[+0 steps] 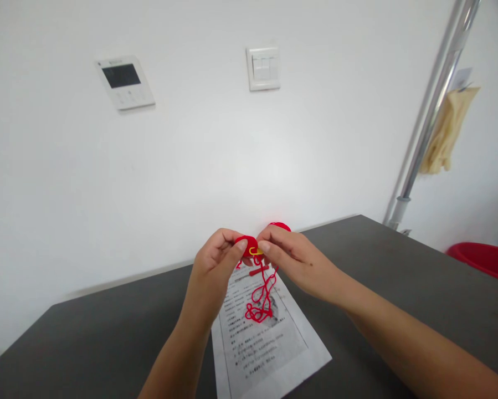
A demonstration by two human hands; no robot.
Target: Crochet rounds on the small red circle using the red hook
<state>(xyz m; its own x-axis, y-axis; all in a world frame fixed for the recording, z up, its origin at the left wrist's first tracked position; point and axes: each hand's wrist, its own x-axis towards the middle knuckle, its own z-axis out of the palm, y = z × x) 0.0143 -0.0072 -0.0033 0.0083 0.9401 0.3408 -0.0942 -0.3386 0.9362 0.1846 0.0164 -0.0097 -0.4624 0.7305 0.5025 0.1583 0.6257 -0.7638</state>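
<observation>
Item: small red round piece [247,243] with a yellow loop [255,251] at its lower edge, held above the dark grey bench [398,288].
- Left hand [215,260]: thumb and fingers pinched on the piece.
- Right hand [294,257]: fingertips closed on the same piece at the loop; a second red rounded part [280,225] shows behind its knuckles.
- Thin red string [261,299]: hangs tangled from the piece, its lower end over a printed white paper sheet [269,343] lying flat on the bench.
- Surroundings: white wall switch [263,67], red tub [483,259] far right.
</observation>
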